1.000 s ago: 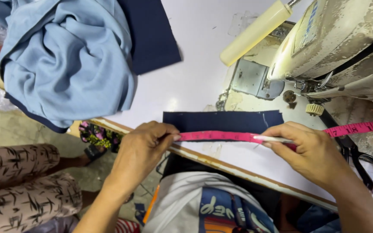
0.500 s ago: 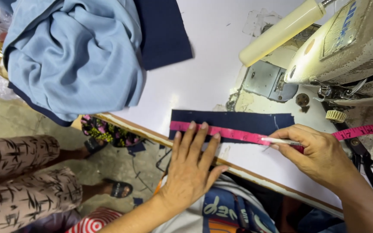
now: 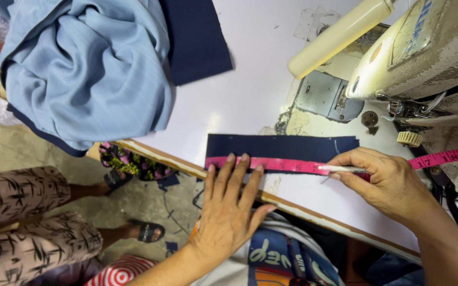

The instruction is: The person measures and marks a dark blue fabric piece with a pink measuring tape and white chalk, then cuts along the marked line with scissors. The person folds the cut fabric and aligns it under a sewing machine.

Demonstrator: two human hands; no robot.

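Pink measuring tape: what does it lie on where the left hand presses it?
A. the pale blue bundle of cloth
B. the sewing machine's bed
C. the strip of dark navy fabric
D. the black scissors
C: the left hand lies flat with fingertips on the pink measuring tape, which runs along the strip of dark navy fabric.

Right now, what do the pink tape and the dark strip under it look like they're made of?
The pink measuring tape looks like flexible coated cloth or vinyl: thin, smooth, lying flat. The navy strip looks like matte woven fabric, with cut edges. The left hand presses both down; the right hand holds a white, chalk-like marker.
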